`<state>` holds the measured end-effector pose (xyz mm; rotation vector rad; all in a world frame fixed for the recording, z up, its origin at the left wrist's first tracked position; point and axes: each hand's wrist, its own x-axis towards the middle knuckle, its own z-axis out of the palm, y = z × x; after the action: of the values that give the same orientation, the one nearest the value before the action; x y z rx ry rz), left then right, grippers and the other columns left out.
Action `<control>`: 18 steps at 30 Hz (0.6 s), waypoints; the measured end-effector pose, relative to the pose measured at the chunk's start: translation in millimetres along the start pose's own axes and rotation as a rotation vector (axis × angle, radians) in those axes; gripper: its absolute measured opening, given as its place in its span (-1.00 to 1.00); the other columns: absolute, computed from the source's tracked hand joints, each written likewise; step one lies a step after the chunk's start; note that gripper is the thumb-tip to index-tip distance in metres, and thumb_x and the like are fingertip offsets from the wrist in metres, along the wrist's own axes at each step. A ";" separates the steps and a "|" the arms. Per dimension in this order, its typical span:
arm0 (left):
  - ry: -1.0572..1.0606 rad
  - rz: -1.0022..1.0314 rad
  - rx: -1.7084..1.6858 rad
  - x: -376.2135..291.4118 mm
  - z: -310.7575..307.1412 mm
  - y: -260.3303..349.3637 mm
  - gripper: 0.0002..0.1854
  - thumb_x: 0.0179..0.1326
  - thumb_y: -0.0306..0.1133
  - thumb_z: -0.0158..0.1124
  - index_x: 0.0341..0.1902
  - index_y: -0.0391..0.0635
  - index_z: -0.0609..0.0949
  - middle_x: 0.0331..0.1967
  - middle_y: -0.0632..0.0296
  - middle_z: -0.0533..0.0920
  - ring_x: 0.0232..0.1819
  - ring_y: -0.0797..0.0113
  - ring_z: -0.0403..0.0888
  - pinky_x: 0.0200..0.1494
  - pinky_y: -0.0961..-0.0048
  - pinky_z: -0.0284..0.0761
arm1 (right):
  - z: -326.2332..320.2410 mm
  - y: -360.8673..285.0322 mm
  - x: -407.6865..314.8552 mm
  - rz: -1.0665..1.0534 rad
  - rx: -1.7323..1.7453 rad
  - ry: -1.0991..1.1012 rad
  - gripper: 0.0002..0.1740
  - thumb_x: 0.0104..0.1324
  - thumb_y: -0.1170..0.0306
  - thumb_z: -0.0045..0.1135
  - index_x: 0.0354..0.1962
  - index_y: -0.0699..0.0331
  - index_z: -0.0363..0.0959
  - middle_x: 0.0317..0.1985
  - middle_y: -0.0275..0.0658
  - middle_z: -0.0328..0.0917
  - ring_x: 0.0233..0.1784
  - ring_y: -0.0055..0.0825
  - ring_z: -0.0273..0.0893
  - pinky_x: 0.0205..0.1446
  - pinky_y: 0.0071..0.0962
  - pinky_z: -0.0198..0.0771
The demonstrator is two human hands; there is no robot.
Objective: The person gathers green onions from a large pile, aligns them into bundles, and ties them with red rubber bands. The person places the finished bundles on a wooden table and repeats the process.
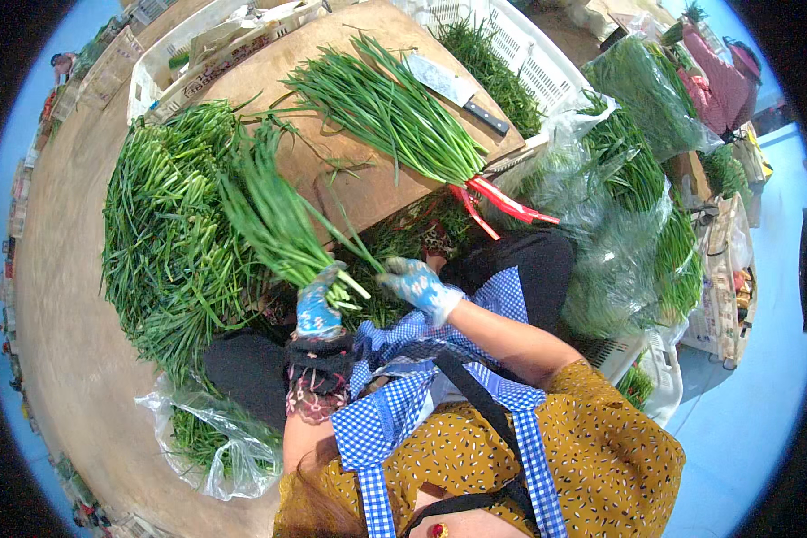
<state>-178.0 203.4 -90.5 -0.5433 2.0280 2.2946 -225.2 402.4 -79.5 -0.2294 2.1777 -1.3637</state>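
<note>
My left hand (320,304), in a blue patterned glove, grips a bunch of garlic chives (276,215) near its pale cut ends. The leaves fan up and away over the near-left edge of a wooden board (376,195). Close beside it, my right hand (417,286) in a matching glove pinches a few thin green stalks (350,243) at its fingertips. A larger bunch of chives (397,114) lies on the board, with red ties (504,200) at its stem end. Behind that bunch rests a cleaver (454,87) with a black handle.
On the left rises a big heap of chives (175,222). A clear plastic bag (222,450) of greens sits below it. White crates (531,54) flank the board, and bagged chives (619,222) stand on the right. Another person (723,81) is at the upper right.
</note>
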 end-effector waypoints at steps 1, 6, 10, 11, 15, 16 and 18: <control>-0.059 -0.108 -0.236 2.0 -7.3 6.5 -0.73 0.17 -0.44 0.00 -0.09 -0.24 0.54 -0.35 0.18 0.60 -0.32 0.37 0.54 -0.24 0.47 0.49 | -4.6 26.6 -10.9 -0.207 -0.305 -0.041 -0.69 0.09 0.19 0.02 -0.32 0.23 0.48 -0.39 -0.01 0.52 -0.30 -0.14 0.52 -0.26 -0.21 0.39; -0.176 -0.105 -0.832 -5.8 -5.5 28.5 -0.57 0.09 -0.44 0.20 0.06 -0.14 0.36 -0.32 0.20 0.56 -0.40 0.31 0.55 -0.27 0.31 0.58 | -50.8 1.9 0.3 -0.531 -0.808 0.053 -0.73 0.00 0.28 0.16 -0.28 0.11 0.51 -0.34 -0.17 0.54 -0.34 -0.19 0.50 -0.29 -0.28 0.43; -0.156 -0.168 -0.768 -17.3 9.1 40.1 -0.55 0.11 -0.33 0.22 0.06 -0.12 0.34 -0.37 0.32 0.48 -0.36 0.34 0.50 -0.24 0.33 0.51 | -63.4 -41.9 78.1 -0.483 -0.732 0.652 -0.67 0.11 0.20 0.04 -0.24 0.24 0.41 -0.29 -0.05 0.48 -0.27 -0.13 0.47 -0.24 -0.23 0.39; -0.243 -0.111 -0.837 -18.4 14.7 42.6 -0.58 0.10 -0.33 0.22 0.03 -0.11 0.35 -0.44 0.38 0.41 -0.40 0.40 0.40 -0.24 0.36 0.40 | -57.1 -47.7 88.5 -0.471 -0.790 0.635 -0.66 0.08 0.24 0.07 -0.22 0.26 0.40 -0.23 -0.05 0.47 -0.18 -0.12 0.44 -0.14 -0.24 0.37; -0.340 -0.064 -0.939 -21.8 10.8 57.9 -0.68 0.08 -0.32 0.19 -0.10 -0.06 0.38 -0.54 0.41 0.26 -0.47 0.47 0.20 -0.30 0.46 0.21 | -5.0 -23.3 132.1 -0.862 -0.670 0.368 -0.71 -0.04 0.44 0.07 -0.26 0.22 0.42 -0.22 -0.10 0.48 -0.14 -0.12 0.44 -0.07 -0.27 0.36; -0.421 -0.030 -0.946 -13.2 13.3 53.8 -0.77 0.09 -0.29 0.18 -0.24 -0.04 0.38 -0.53 0.41 0.25 -0.47 0.48 0.17 -0.35 0.49 0.14 | -6.9 -4.2 137.7 -1.214 -0.393 0.229 -0.72 -0.04 0.46 0.07 -0.27 0.19 0.47 -0.24 -0.14 0.50 -0.18 -0.14 0.46 -0.12 -0.26 0.39; -0.397 -0.068 -0.941 -22.2 -14.4 50.1 -0.76 0.07 -0.26 0.19 -0.28 -0.03 0.36 -0.54 0.41 0.25 -0.48 0.48 0.16 -0.36 0.49 0.13 | -0.5 -58.6 103.3 -0.955 -0.643 -0.303 -0.85 0.03 0.38 0.00 -0.40 0.14 0.48 -0.38 -0.16 0.51 -0.28 -0.16 0.48 -0.22 -0.26 0.40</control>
<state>-166.4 186.5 -37.7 -0.1209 0.6793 2.8942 -319.8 331.9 -65.8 -1.7601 2.2205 -0.8537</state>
